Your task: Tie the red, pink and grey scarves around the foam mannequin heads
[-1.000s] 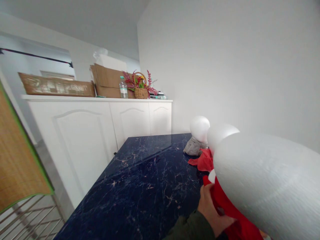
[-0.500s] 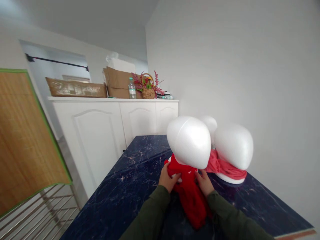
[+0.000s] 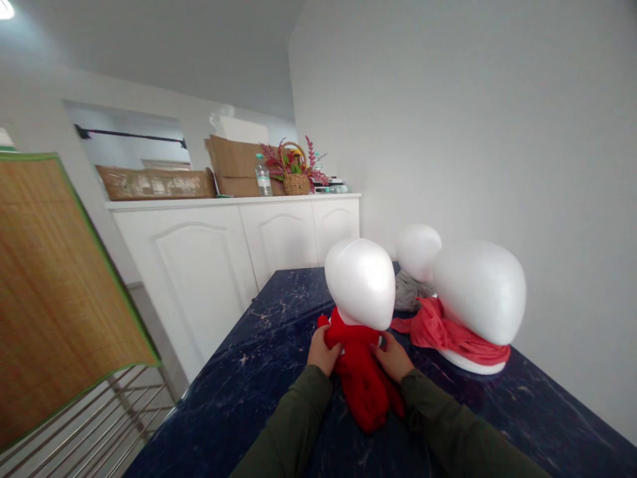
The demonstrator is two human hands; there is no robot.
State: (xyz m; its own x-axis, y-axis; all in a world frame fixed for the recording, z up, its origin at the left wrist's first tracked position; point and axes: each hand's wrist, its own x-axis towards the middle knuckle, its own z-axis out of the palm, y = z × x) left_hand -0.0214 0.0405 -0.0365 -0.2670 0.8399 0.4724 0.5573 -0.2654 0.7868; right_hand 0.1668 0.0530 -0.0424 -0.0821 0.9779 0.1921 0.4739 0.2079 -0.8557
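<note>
A white foam mannequin head [image 3: 359, 282] stands upright on the dark blue marbled table [image 3: 263, 338]. Around its neck is a red scarf [image 3: 359, 378], with its ends hanging forward over the tabletop. My left hand [image 3: 324, 350] grips the left side of the base, thumb in front and fingers round the side, over the scarf. On the opposite side my right hand [image 3: 394, 357] grips the base and scarf edge, its fingertips partly hidden.
To the right stands a second mannequin head [image 3: 480, 289] with a coral scarf [image 3: 450, 335]. Behind it is a third head [image 3: 418, 251] with a grey scarf [image 3: 411, 292]. White cabinets [image 3: 204, 259] adjoin the far end; a bamboo mat [image 3: 70, 285] hangs over a metal rack [image 3: 124, 411] at left.
The head with the red scarf has shifted left and slightly away between my hands, widening the gap to the coral-scarfed head. The grey scarf has come into view.
</note>
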